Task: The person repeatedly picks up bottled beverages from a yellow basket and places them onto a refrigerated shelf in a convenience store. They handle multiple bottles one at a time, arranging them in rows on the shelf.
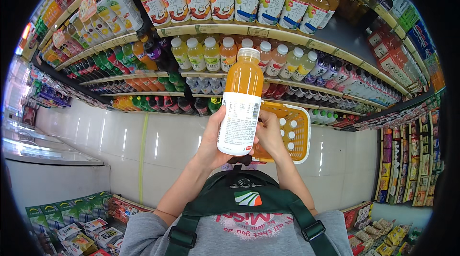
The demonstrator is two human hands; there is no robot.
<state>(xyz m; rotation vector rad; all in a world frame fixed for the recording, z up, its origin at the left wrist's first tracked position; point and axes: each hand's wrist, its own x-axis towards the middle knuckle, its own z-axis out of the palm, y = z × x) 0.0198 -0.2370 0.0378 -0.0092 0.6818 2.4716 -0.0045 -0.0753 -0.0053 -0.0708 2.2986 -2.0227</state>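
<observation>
A plastic bottle of orange drink [241, 108] stands upright before my chest, its white printed label and barcode facing me and its pale cap on. My left hand [212, 141] is wrapped round its lower part from the left. My right hand [269, 132] is at the bottle's right side with its fingers curled; the bottle partly hides the fingertips, so whether they grip anything is unclear. Behind my right hand, a yellow plastic basket with a white rim [306, 134] holds several bottles with white caps [290, 135].
Ahead, a shelf edge [251, 31] carries a row of large tea drink bottles [222, 1]; lower shelves hold many smaller bottles. A freezer cabinet [54, 177] stands left, snack racks [406, 162] right. Packaged goods [82, 234] lie at the lower left. The tiled floor [172, 141] has a yellow-green line.
</observation>
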